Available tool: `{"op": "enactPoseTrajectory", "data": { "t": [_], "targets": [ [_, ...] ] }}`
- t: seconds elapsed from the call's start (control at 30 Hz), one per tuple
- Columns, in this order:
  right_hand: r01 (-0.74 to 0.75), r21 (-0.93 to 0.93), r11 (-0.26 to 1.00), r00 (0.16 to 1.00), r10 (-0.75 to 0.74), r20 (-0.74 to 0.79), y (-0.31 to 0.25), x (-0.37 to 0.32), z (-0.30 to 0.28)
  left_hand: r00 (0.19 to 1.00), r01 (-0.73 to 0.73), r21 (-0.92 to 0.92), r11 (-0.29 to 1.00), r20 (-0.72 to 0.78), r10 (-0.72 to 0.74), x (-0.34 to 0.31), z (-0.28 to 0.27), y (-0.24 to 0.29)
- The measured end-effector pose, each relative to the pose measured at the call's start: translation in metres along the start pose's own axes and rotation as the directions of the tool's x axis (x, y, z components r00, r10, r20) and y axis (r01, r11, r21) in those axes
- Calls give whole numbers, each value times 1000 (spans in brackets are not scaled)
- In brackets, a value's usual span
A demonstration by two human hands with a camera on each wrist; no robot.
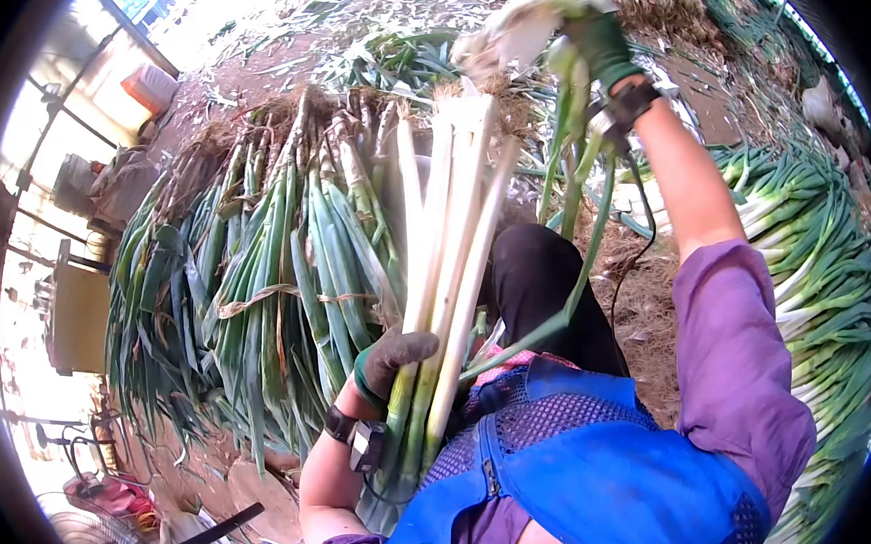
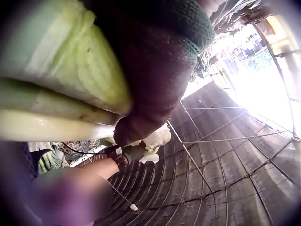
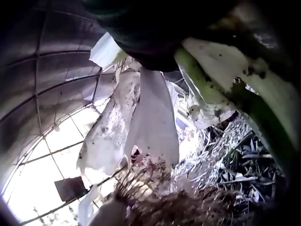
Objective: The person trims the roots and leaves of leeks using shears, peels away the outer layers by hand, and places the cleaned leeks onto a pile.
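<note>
My left hand (image 1: 401, 359), in a brown and green work glove, grips several long green onions (image 1: 445, 232) low on their green part. Their stripped white shafts point up and away from the body. In the left wrist view the thumb side of the glove (image 2: 155, 70) lies across the thick green stalks (image 2: 70, 61). Raised at the upper right, my gloved right hand (image 1: 603, 54) holds stripped outer leaves (image 1: 517, 36). Pale, dirt-specked sheaths (image 3: 153, 117) hang below the dark glove (image 3: 150, 35) in the right wrist view, and long green leaves trail toward the lap.
To the left lies a large heap of unpeeled green onions (image 1: 286, 231), roots outward. A long row of cleaned ones (image 1: 810, 282) runs down the right side. Peelings (image 1: 395, 57) litter the ground ahead. A fan (image 1: 90, 536) stands at the lower left.
</note>
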State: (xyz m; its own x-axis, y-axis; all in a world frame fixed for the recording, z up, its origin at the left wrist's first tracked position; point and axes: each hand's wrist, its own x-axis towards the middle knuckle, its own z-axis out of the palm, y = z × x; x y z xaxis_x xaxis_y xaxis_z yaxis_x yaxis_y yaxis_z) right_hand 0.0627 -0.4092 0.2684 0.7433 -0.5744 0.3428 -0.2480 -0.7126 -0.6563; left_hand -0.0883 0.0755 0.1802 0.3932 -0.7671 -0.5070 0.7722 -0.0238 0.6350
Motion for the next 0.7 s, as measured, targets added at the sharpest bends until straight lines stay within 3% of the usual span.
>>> {"op": "enactPoseTrajectory", "data": {
  "t": [0.03, 0.17, 0.23, 0.27, 0.33, 0.4, 0.43, 0.47, 0.53, 0.57, 0.6, 0.63, 0.67, 0.7],
  "targets": [
    [-66, 92, 994, 989, 77, -126, 13, 20, -20, 1000, -26, -7, 1000, -4, 26, -2, -1, -2],
    [11, 569, 822, 975, 119, -190, 69, 12, -81, 994, -101, -14, 995, -37, 101, -8, -3, -1],
    [-224, 513, 829, 969, 246, 26, 93, -23, -93, 988, -144, 35, 989, -52, 146, -4, -8, -1],
    [-240, 557, 795, 970, 213, 115, 106, -46, -89, 988, -136, 49, 990, -65, 139, -2, -7, 2],
    [-138, 651, 747, 964, -48, 260, 109, -85, -85, 990, -94, 84, 992, -98, 102, 2, 2, 10],
    [51, 742, 669, 863, -403, 304, 59, -120, -72, 988, -1, 154, 988, -153, 24, 7, 7, 14],
    [130, 774, 620, 790, -536, 297, 29, -131, -65, 988, 37, 169, 985, -154, -10, 14, 7, 13],
    [553, 591, 587, 575, -783, 239, 24, -123, -53, 987, 52, 191, 980, -162, -20, 15, 17, 15],
    [739, 478, 476, 408, -879, 245, 7, -120, -18, 989, 64, 246, 967, -145, -29, 20, 34, 15],
    [571, 610, 549, 533, -813, 234, -10, -126, 3, 991, 74, 231, 970, -126, -46, 22, 39, 13],
    [287, 354, 890, 646, -453, 614, -45, -133, -2, 993, 58, 252, 966, -111, -31, 22, 45, 12],
    [-9, -48, 999, 586, 45, 809, -71, -138, -12, 995, 41, 269, 962, -96, -16, 21, 50, 12],
    [375, -38, 926, 580, -202, 789, -40, -123, 19, 994, 32, 268, 963, -109, -3, 21, 53, 12],
    [372, -64, 926, 596, -185, 781, -37, -123, 20, 994, 38, 242, 970, -106, -13, 20, 53, 9]
  ]
}}
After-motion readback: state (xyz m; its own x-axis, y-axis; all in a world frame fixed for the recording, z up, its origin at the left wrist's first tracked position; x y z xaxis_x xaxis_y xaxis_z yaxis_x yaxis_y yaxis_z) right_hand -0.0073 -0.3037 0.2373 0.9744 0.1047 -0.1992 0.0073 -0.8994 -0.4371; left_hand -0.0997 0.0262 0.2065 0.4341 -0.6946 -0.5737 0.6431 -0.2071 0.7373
